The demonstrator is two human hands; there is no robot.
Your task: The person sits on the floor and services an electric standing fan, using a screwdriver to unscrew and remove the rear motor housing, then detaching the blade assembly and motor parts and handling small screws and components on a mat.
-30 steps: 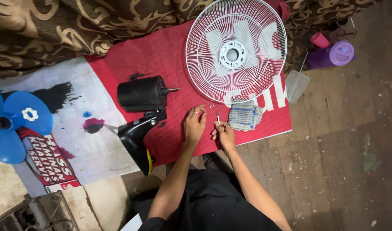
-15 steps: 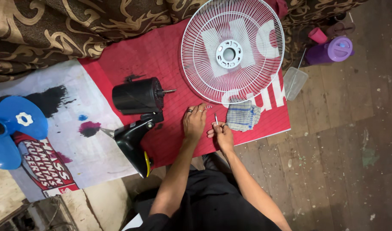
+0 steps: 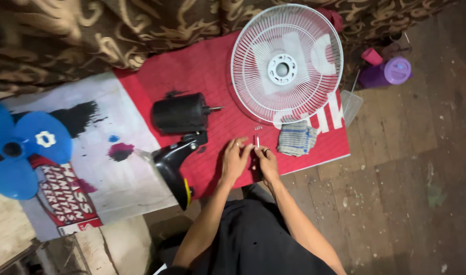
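Two hands: both meet over the red mat (image 3: 202, 76), fingertips close together.
Left hand (image 3: 235, 161): fingers curled in toward the right hand; whether they pinch anything is too small to tell.
Right hand (image 3: 266, 162): fingers narrow, pinched on a thin white stick-like piece (image 3: 258, 141) that stands up from the fingertips.
Small parts (image 3: 258, 128): a few tiny pieces lie on the mat just beyond the white piece, near the grille's rim.
Striped cloth (image 3: 296, 137): crumpled on the mat, just beside the right hand.
Fan grille (image 3: 286, 63): white, round, lying flat on the mat, well beyond the hands.
Fan motor (image 3: 179, 113): black, lying on its side with the shaft pointing toward the grille, on its black stand (image 3: 173, 162), near the left hand.
Blue fan blade (image 3: 24, 150): on the white part of the banner (image 3: 116, 178), well apart from the hands.
Purple bottle (image 3: 385, 73): on the wooden floor (image 3: 411, 168), beside a clear plastic tub (image 3: 351, 105).
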